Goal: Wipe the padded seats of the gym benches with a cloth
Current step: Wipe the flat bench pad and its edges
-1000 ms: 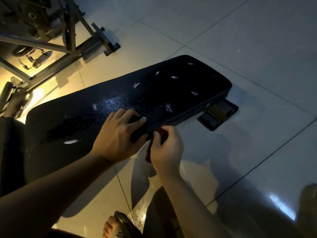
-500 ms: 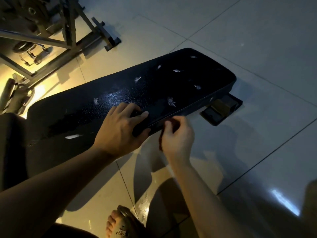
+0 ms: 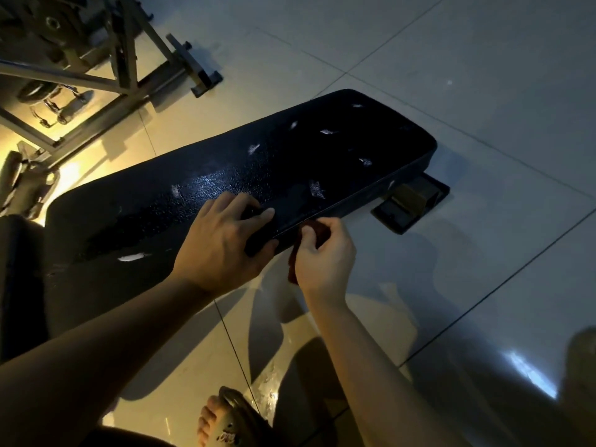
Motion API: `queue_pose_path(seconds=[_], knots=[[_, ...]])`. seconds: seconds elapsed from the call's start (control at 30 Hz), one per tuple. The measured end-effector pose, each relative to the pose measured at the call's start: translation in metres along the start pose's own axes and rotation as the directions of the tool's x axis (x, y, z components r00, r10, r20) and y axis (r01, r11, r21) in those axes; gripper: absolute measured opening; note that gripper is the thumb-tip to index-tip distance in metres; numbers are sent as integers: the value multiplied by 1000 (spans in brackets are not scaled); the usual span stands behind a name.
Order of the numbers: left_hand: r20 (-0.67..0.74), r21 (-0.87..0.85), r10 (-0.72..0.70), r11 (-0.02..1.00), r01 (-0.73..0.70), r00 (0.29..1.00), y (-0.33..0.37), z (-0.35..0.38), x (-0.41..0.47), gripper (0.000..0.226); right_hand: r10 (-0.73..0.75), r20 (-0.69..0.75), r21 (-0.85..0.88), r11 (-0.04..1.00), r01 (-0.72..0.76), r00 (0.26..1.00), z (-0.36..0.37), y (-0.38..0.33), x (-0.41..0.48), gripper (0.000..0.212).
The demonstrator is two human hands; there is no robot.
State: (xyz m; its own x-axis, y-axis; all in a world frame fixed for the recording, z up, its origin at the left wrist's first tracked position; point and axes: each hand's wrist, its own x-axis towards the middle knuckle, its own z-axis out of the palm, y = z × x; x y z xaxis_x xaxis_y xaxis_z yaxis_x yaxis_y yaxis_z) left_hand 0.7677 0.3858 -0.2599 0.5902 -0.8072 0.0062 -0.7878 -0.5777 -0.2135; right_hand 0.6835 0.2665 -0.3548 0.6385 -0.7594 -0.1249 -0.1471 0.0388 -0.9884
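Since a second ago, right hand (image 3: 325,258) has crept slightly along pad's side toward far end; left hand (image 3: 222,241) unmoved. Right thumb and fingers pinch dark red cloth (image 3: 317,230), pressed on near side edge of bench pad (image 3: 322,150). Left hand clamps same edge, fingers curled over top. Progress, judged: side edge mid-wipe, far stretch left; top's state unclear, pale scuffs (image 3: 316,188) remain. Count: one cloth, two hands, one pad fully seen, second pad (image 3: 16,285) partly at left.

We see grained, faintly glossy vinyl with pale tears on the long black padded bench seat (image 3: 290,162), a matt dark red cloth (image 3: 318,230), and glossy pale floor tiles (image 3: 483,91).
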Motion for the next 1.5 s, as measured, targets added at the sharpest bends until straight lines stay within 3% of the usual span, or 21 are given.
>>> queue_pose_path(seconds=[0.13,0.37,0.57,0.7,0.83,0.93,1.07,1.13,1.27,1.5], knots=[[14,16,-8,1000,8,1000,2,0,-1,62,114,-69,36,993,-112,991,-10,2,17,18],[-14,-20,-11,1000,11,1000,2,-1,-2,60,192,-243,-71,974,-215,951,-48,14,91,19],[-29,0,-21,1000,21,999,6,0,3,62,39,-49,-103,994,-44,998,-26,10,33,16],[-21,10,-32,999,32,999,24,4,23,60,-61,-118,-218,975,34,991,-36,16,65,15],[-18,-2,-34,999,34,999,27,9,27,57,25,-235,-285,954,-93,972,-62,28,115,13],[-15,0,-36,999,36,999,27,8,26,61,-7,-186,-265,963,-43,983,-56,21,96,10],[-13,-20,-42,999,42,999,26,7,27,64,-163,-97,-221,965,139,982,-42,17,55,14],[-1,-8,-44,999,44,999,27,8,28,64,-160,-168,-285,952,107,973,-52,22,86,13],[12,18,-36,999,36,999,27,11,28,63,-14,-281,-287,955,-70,960,-73,34,143,8],[-5,9,-36,999,37,999,29,9,27,60,-174,-173,-270,955,124,969,-50,25,80,11]])
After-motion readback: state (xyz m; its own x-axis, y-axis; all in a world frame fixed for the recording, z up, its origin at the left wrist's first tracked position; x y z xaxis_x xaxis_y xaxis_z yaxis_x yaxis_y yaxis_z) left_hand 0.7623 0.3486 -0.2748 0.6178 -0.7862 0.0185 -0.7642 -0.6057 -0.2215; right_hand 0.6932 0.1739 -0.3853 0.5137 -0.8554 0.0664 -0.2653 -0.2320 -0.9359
